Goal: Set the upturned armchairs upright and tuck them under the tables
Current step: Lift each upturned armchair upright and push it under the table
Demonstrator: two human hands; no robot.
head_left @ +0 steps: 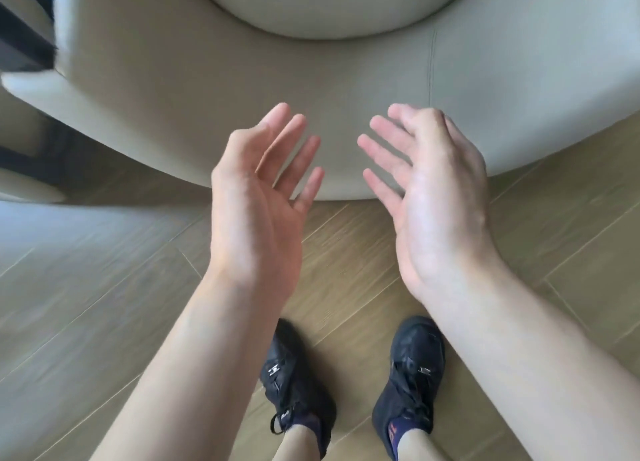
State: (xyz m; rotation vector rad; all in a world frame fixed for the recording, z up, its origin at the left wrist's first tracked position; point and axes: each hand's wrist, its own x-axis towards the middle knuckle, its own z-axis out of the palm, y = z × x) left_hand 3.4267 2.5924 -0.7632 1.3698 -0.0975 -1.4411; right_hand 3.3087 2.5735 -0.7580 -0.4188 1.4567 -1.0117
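Both hands, left hand (pixel 256 186) and right hand (pixel 433 183), hang open and empty, equally near the armchair (pixel 242 89) curving straight ahead.

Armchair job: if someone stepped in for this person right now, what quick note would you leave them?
Left hand: open, empty, palm turned inward, not gripping anything.
Right hand: open, empty, facing the left one.
Armchair: beige, directly ahead of both hands, seat cushion facing up, so it looks upright.
Shoes stand on the wood floor just behind it.
Left: probably push it in; no table clearly visible, so tucking is unconfirmed.
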